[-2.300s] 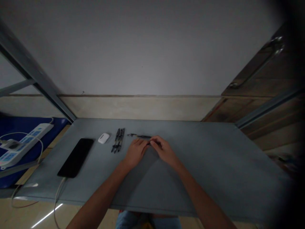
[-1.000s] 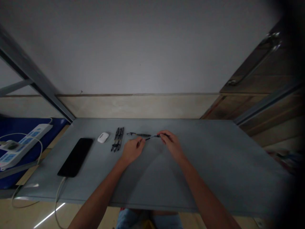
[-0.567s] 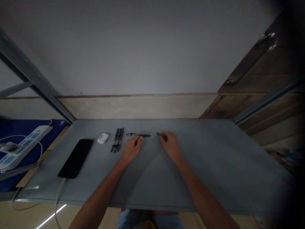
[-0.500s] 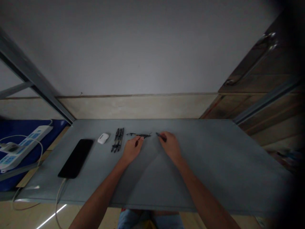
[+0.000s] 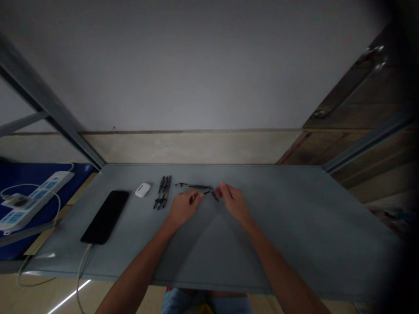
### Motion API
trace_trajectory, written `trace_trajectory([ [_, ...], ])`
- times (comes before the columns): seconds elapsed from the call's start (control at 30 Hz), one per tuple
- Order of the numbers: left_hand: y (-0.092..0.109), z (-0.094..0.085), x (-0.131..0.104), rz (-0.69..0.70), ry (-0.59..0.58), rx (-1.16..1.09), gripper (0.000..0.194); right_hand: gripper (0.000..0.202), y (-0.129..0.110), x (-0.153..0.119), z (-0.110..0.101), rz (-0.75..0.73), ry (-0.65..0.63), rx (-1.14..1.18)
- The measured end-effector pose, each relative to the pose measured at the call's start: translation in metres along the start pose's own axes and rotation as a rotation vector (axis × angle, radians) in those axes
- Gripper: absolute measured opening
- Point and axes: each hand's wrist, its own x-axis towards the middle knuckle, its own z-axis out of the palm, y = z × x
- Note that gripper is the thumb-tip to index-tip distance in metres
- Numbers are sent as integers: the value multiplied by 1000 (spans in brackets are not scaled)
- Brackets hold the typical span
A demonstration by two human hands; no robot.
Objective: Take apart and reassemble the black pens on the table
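Observation:
My left hand [image 5: 183, 206] is closed on a slim dark pen [image 5: 206, 192], whose thin tip points right past the fingertips. To its right, my right hand [image 5: 233, 199] is closed, its fingertips slightly blurred, on a short dark pen part [image 5: 214, 196] that slants down beside the pen's tip. Whether the two pieces touch I cannot tell. Just beyond both hands another pen [image 5: 193, 186] lies crosswise on the grey table [image 5: 294, 226]. Left of my left hand, several dark pens [image 5: 162, 192] lie side by side in a row.
A white earbud case [image 5: 142, 189] and a black phone [image 5: 105, 217] with a charging cable [image 5: 79, 274] lie on the left of the table. Beyond the left edge, a white power strip [image 5: 36, 203] rests on a blue surface. A metal frame post [image 5: 75, 141] rises at the back left corner.
My right hand has turned, and the dark part at its fingertips now slants down toward the left hand's pen. The left hand has shifted slightly, its pen tip now nearer the right hand.

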Motion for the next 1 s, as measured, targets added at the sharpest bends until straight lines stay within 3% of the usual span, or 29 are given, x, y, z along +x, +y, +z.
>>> trace_trajectory([
  [0.37,0,-3,-2,44,-4,-2,42,42,-5,0,1,9,-214,21],
  [0.67,-17,0,9,-41,65,-216,42,32,-1,5,-4,20,-108,104],
  [1.0,-20,-2,11,-107,112,-373,42,44,-4,0,-1,52,-178,84],
])
